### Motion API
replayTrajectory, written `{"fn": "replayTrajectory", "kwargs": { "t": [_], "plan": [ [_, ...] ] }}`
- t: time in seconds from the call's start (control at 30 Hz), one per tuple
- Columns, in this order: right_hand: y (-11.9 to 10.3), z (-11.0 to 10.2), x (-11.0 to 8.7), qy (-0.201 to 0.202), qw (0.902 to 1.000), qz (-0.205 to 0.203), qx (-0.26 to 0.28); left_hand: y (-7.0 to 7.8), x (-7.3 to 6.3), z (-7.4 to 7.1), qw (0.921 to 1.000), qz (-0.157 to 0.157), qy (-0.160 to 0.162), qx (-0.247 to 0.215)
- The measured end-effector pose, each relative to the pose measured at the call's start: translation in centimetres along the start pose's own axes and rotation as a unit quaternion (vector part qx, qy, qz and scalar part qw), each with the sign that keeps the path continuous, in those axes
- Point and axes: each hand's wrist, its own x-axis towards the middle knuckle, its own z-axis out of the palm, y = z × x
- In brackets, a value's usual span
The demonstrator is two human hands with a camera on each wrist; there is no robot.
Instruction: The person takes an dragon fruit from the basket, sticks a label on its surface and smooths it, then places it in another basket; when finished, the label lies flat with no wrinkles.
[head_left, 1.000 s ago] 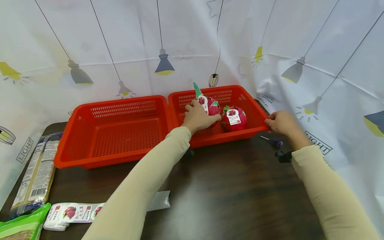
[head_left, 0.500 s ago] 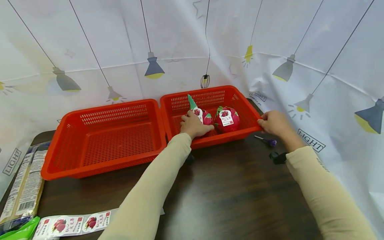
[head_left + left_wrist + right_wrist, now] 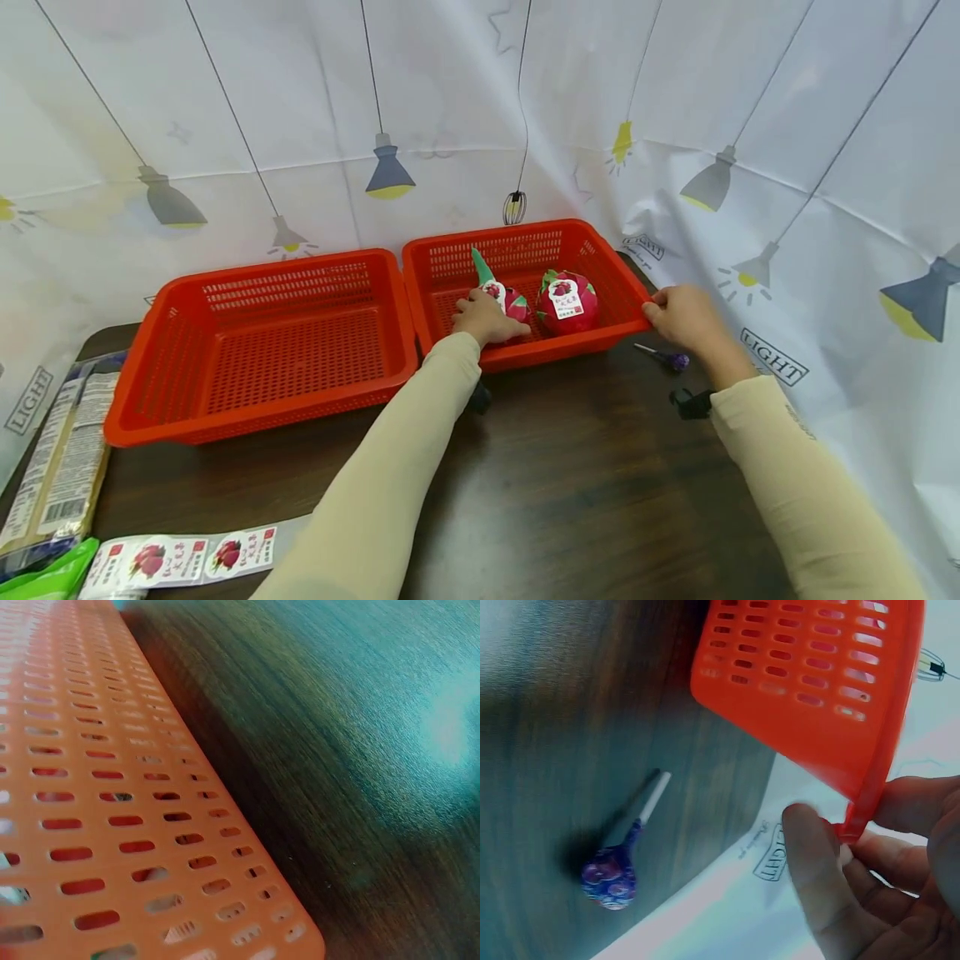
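My left hand (image 3: pixel 486 319) reaches into the right-hand red plastic basket (image 3: pixel 517 361) and holds a dragon fruit (image 3: pixel 516 305) with a white label and a long green tip. Part of that fruit is hidden behind the hand. Beside it in the basket sits a second labelled dragon fruit (image 3: pixel 587 310). At the basket's right front corner, my right hand (image 3: pixel 686 317) pinches the rim between thumb and fingers. The right wrist view shows the grip of this hand (image 3: pixel 877 885) closely. In the left wrist view only the perforated basket wall (image 3: pixel 97 840) and tabletop show.
A second red basket (image 3: pixel 161 435) stands against the first on its left. A wrapped lollipop (image 3: pixel 677 362) lies by the right corner. At the left are a label strip (image 3: pixel 176 560), a plastic package (image 3: pixel 71 467) and a green bag (image 3: pixel 60 575). A printed curtain (image 3: pixel 465 100) hangs behind.
My left hand has lowered the dragon fruit further into the right basket, beside the other one. The right hand keeps its pinch on the rim. The head view has shifted somewhat.
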Motion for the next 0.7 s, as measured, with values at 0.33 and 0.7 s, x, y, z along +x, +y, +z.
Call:
{"fn": "replayTrajectory", "kwargs": {
  "t": [0.33,0.7],
  "plan": [
    [1.7,1.5,-1.1,0.057,0.9968,-0.027,0.050,-1.2,0.5,-0.9,0.9991,0.006,0.011,-0.040],
    [-3.3,-1.1,-1.6,0.251,0.9547,-0.136,0.084,1.5,-0.6,-3.9,0.9698,0.218,0.102,-0.043]
  ]
}}
